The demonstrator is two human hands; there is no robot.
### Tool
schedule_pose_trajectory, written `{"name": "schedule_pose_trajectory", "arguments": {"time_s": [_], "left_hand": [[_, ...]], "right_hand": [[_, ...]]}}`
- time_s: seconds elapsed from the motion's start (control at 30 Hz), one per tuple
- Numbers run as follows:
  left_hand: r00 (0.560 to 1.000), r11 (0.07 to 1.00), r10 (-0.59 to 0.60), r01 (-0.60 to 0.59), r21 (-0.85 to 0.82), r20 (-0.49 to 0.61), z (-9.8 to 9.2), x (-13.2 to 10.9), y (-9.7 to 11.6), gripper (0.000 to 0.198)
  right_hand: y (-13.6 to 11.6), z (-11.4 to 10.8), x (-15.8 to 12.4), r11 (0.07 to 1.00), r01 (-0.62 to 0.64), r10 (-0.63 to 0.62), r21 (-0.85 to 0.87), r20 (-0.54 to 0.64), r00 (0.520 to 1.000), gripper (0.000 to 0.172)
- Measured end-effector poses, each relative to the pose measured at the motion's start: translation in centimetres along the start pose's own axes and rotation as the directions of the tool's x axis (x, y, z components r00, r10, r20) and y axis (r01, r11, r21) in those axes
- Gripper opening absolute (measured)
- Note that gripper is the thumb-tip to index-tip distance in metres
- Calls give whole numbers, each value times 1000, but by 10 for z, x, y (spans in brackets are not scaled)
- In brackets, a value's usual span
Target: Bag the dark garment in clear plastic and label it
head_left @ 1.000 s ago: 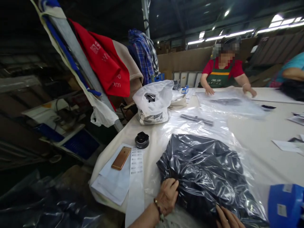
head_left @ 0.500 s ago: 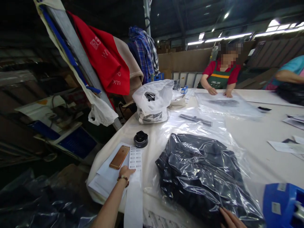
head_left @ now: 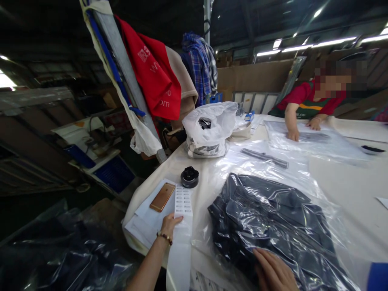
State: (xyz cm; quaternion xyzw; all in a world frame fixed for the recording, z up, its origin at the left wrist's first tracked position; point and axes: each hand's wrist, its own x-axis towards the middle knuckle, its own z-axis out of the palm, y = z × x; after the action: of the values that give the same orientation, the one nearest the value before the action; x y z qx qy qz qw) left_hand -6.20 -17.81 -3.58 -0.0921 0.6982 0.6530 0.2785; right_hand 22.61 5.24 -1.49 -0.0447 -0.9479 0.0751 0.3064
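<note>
My left hand [head_left: 171,224], with a beaded bracelet at the wrist, is closed on the left edge of a white label strip [head_left: 183,202], its thumb lying over the paper. Beside it a gold phone [head_left: 162,197] rests on white sheets [head_left: 142,218]. Dark clothing in a clear plastic bag [head_left: 269,214] lies flat to the right. Over the bag's near side is my right hand [head_left: 274,268], fingers stretched out and apart from any grip. A black tape roll [head_left: 189,178] sits behind the phone.
A white plastic bag [head_left: 209,125] stands at the back. Across the table [head_left: 339,182] a person's hands [head_left: 292,133] press on another clear bag [head_left: 315,141]. A blue object [head_left: 377,277] is at the right edge. Cloths hang on a pole at left.
The view has turned left. My left hand now grips the strip's edge, which is slightly raised. My right hand has moved further over the bagged clothing. The person across leans further forward.
</note>
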Motion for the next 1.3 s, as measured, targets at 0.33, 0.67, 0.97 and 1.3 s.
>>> {"name": "schedule_pose_trajectory", "arguments": {"time_s": [0.33, 0.67, 0.97, 1.3], "left_hand": [[988, 989, 145, -146, 14, 49, 15, 3, 4, 33], [971, 961, 227, -236, 145, 74, 24, 6, 18, 23], [978, 966, 180, -195, 168, 101, 26, 11, 24, 22], [992, 990, 99, -106, 98, 72, 22, 10, 6, 28]], "right_hand": [[-90, 92, 147, 730, -252, 100, 635, 266, 959, 29], [-109, 172, 180, 511, -547, 316, 664, 446, 837, 28], [-107, 183, 183, 122, -727, 369, 676, 649, 665, 24], [-115, 171, 187, -304, -752, 364, 585, 801, 475, 30]]}}
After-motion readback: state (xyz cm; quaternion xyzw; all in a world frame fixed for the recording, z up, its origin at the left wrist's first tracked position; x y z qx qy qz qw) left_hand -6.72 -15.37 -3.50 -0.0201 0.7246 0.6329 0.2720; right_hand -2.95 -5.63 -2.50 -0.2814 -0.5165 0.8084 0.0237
